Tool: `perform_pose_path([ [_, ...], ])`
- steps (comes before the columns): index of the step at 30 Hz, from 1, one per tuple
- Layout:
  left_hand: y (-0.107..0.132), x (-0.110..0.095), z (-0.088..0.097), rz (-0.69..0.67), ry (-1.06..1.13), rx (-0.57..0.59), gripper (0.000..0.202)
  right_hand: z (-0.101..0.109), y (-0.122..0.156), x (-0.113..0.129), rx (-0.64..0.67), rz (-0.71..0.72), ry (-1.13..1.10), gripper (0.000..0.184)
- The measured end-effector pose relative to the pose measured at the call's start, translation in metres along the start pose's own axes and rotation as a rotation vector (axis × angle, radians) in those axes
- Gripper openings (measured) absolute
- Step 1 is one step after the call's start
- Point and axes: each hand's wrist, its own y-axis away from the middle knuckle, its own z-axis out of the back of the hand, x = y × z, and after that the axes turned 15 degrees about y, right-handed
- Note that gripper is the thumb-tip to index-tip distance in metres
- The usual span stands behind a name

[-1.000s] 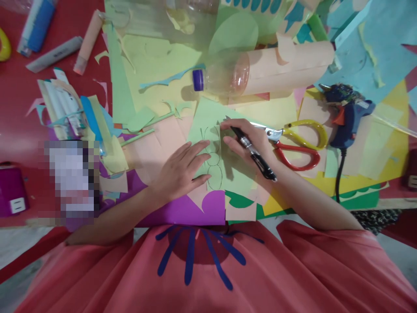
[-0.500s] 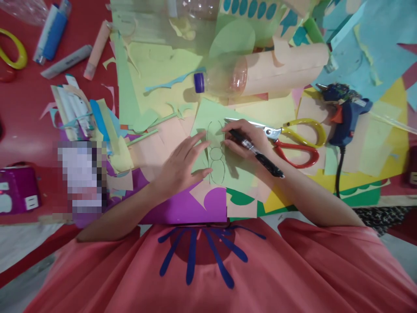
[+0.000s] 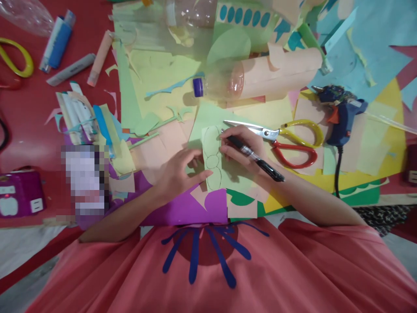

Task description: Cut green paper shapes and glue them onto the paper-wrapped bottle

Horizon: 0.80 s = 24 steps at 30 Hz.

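Note:
A narrow light green paper strip (image 3: 213,161) stands out above a larger green sheet, with two long ovals and a small circle between them drawn in dark line. My left hand (image 3: 178,170) pinches the strip at its left side, thumb in front and fingers partly behind. In my right hand (image 3: 244,142) is a black pen (image 3: 260,164), its barrel slanting down to the right. The fingertips of that hand are at the strip's right edge; whether they grip it I cannot tell. Just beyond lie scissors (image 3: 276,134) with one yellow and one red handle, blades toward the strip.
A bottle (image 3: 211,83) wrapped in peach paper lies beyond my hands. At right is a blue glue gun (image 3: 344,119) with its cord. Markers (image 3: 76,111), a blurred phone (image 3: 83,178) and a purple box (image 3: 21,192) are at left. Coloured paper scraps cover much of the table.
The drawn green strip has been lifted and tilted off the sheet below. My left fingers have gone from lying spread beside it to pinching it. The pen remains in my right hand.

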Motion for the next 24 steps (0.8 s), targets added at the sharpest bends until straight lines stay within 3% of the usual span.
perform_pose_path([
  [4, -0.003, -0.001, 0.0, -0.065, -0.114, -0.001, 0.032, -0.003, 0.001, -0.006, 0.014, 0.035, 0.1, 0.013],
  [8, -0.007, -0.003, 0.004, 0.101, 0.236, -0.232, 0.029, 0.0, 0.002, -0.014, -0.022, 0.101, 0.339, 0.012],
  [11, -0.014, -0.005, 0.009, 0.184, 0.513, -0.44, 0.029, 0.003, 0.002, -0.021, -0.055, 0.23, 0.572, 0.025],
  [15, -0.021, -0.007, 0.016, 0.22, 0.514, -0.489, 0.034, 0.006, 0.002, -0.029, -0.014, 0.282, 0.824, 0.046],
  [17, -0.024, -0.007, 0.017, 0.214, 0.493, -0.514, 0.035, 0.006, 0.002, -0.029, -0.016, 0.289, 0.838, 0.047],
  [20, -0.024, -0.007, 0.016, 0.215, 0.568, -0.552, 0.031, 0.008, 0.003, -0.019, -0.058, 0.295, 0.727, 0.034],
  [24, -0.017, -0.004, 0.009, 0.29, 0.551, -0.431, 0.035, 0.008, 0.005, 0.007, 0.027, 0.113, 0.455, 0.017],
])
